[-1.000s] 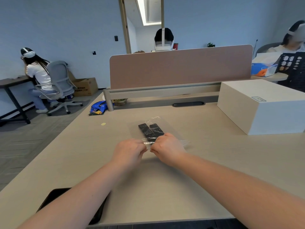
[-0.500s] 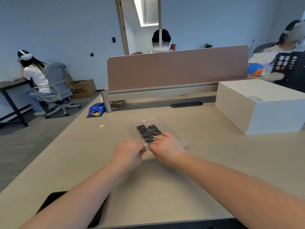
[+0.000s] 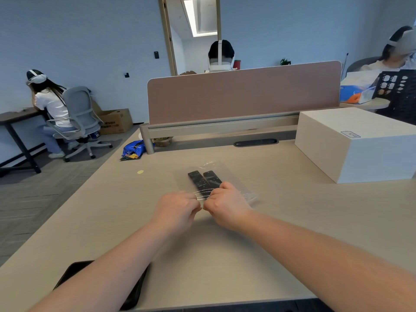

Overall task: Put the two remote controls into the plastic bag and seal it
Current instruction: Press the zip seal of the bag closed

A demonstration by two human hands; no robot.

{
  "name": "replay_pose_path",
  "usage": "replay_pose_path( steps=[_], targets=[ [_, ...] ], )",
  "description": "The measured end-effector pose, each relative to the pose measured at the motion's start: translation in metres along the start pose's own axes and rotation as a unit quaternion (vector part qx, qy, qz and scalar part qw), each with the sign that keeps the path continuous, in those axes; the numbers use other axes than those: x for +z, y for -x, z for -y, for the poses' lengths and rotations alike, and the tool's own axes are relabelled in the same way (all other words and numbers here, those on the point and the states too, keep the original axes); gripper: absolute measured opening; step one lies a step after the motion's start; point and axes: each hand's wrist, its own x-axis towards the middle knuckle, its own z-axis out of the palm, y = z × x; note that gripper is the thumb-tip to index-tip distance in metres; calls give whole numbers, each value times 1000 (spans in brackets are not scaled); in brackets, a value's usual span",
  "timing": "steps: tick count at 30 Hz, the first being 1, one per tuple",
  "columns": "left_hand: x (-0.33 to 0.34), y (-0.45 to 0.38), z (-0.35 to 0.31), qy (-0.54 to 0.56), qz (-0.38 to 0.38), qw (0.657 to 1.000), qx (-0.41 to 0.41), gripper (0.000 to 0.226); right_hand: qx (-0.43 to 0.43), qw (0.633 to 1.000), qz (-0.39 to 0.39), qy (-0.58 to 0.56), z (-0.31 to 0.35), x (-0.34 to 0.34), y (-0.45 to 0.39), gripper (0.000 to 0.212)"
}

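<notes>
While both hands pinch its near edge, the clear plastic bag [image 3: 227,176] lies flat on the tabletop [image 3: 292,199], reaching away from the person. Two black remote controls [image 3: 203,180] lie inside it side by side, touching along their long sides, with their near ends hidden behind the knuckles. The left hand [image 3: 177,207] and the right hand [image 3: 227,204] are curled into loose fists, thumbs and fingers closed on the bag's near rim, the two hands almost touching. Whether the rim is fully pressed shut cannot be told. A white box [image 3: 358,143] stands well to the right on the tabletop, and a small yellow dot [image 3: 140,171] sits off to the left. A dark flat object [image 3: 132,293] lies at the near edge, partly under the left forearm. A pink divider panel [image 3: 243,93] rises along the far side.
</notes>
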Motion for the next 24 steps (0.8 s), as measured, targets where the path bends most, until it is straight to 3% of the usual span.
replay_pose_path(
  steps=[12,24],
  targets=[
    [-2,-2,3,-34,27,999,23,13,-39,995,-49,77,-18,5,17,27],
    [0,5,3,-30,36,999,20,19,24,994,-3,106,-63,11,59,29]
  ],
)
